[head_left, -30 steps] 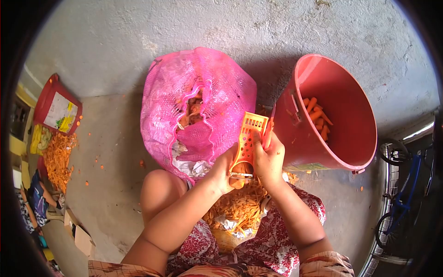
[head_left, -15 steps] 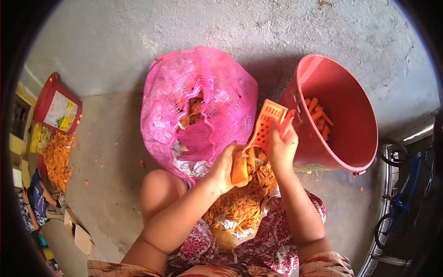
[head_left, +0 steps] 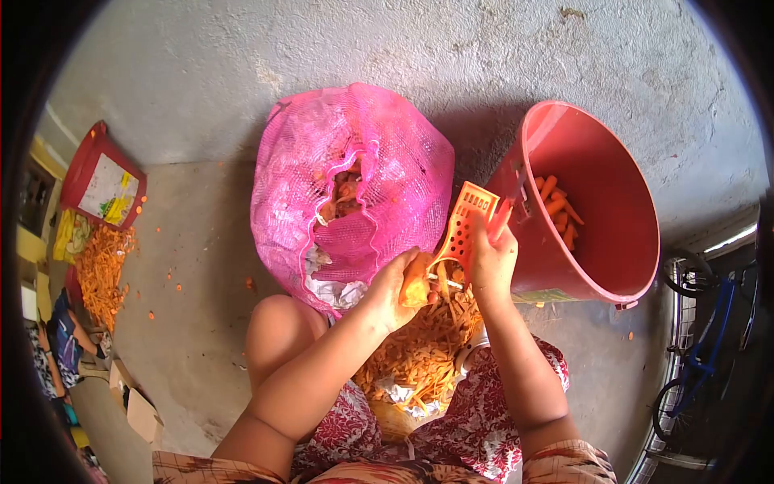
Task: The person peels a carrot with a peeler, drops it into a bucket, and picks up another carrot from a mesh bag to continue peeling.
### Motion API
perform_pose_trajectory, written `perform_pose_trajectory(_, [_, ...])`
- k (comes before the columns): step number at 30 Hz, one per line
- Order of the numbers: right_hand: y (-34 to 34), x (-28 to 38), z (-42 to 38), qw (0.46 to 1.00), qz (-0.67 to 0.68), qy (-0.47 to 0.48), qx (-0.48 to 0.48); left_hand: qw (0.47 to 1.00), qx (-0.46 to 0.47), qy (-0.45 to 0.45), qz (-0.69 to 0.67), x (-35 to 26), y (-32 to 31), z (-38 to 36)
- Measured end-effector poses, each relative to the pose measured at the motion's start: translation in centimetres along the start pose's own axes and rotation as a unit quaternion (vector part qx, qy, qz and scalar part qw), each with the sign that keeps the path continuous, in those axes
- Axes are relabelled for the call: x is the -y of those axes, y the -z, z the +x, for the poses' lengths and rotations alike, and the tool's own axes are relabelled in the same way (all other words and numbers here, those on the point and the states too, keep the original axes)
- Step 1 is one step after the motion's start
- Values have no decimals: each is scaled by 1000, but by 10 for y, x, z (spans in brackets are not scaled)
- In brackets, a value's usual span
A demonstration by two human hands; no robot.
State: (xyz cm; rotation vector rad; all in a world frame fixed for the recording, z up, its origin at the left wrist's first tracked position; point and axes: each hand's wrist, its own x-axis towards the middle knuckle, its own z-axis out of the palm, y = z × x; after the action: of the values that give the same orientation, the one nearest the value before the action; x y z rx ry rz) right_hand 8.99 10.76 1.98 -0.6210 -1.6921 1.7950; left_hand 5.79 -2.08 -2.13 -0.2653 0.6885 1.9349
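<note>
My left hand [head_left: 389, 295] is closed around an orange carrot [head_left: 414, 282], its broad end toward my right hand. My right hand [head_left: 492, 260] grips an orange peeler [head_left: 469, 216] with a perforated flat body, its lower end beside the carrot. A red handle [head_left: 501, 218] also sticks out of my right hand, with a narrow dark strip at its far end. Under both hands, a heap of carrot peelings [head_left: 419, 355] lies between my knees.
A pink mesh sack [head_left: 403, 185] of carrots stands ahead, its mouth open. To the right, a tall red bucket [head_left: 613, 234] leans toward me with carrots [head_left: 558, 211] inside. Far left are another red bucket [head_left: 85, 165], more peelings [head_left: 101, 274] and a person's arm [head_left: 83, 337]. A blue bicycle [head_left: 703, 355] is at right.
The carrot has turned in my left hand, showing a shorter, broader face. The peeler has shifted slightly down, still in my right hand.
</note>
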Motion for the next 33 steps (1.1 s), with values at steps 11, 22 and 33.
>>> perform_pose_trajectory(11, [-6, -4, -14, 996, -67, 36, 39, 999, -32, 13, -10, 6, -11, -3])
perform_pose_trajectory(22, [-6, -4, -19, 985, -150, 88, 12, 998, 46, 31, -35, 6, -8, 0])
perform_pose_trajectory(33, [-1, 3, 5, 989, -121, 65, -60, 986, 118, 94, -69, 6, -12, -1])
